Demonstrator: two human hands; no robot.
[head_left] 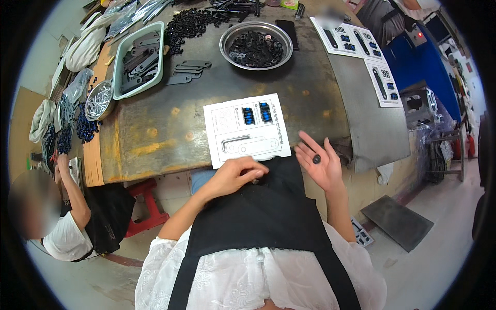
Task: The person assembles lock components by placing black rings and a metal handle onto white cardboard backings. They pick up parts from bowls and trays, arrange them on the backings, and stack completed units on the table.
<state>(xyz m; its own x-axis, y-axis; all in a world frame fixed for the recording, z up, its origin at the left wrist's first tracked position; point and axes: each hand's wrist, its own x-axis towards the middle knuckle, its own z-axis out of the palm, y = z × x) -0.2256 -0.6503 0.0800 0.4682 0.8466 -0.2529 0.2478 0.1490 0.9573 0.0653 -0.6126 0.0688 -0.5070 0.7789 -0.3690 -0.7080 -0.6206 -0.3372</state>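
Note:
A small black ring-shaped piece (316,159) lies on the palm of my right hand (323,168), which is turned up with its fingers spread, just off the table's front edge. My left hand (238,174) is closed in front of the black apron (248,222), thumb and forefinger together; what they hold, if anything, is hidden. Between and beyond my hands lies a white printed card (214,124) at the table's edge. On it are two blue-and-black bolt packs (249,116), a dark L-shaped hex key (235,139) and printed outlines of circles and a long bar.
A metal bowl (223,46) of black rings stands at the back, near a pale green tub (118,77) of grey flat bars. Loose bars (194,67) lie beside it. Filled cards (382,82) rest at right. A bowl of silver bolts (99,101) and another person (77,212) are left.

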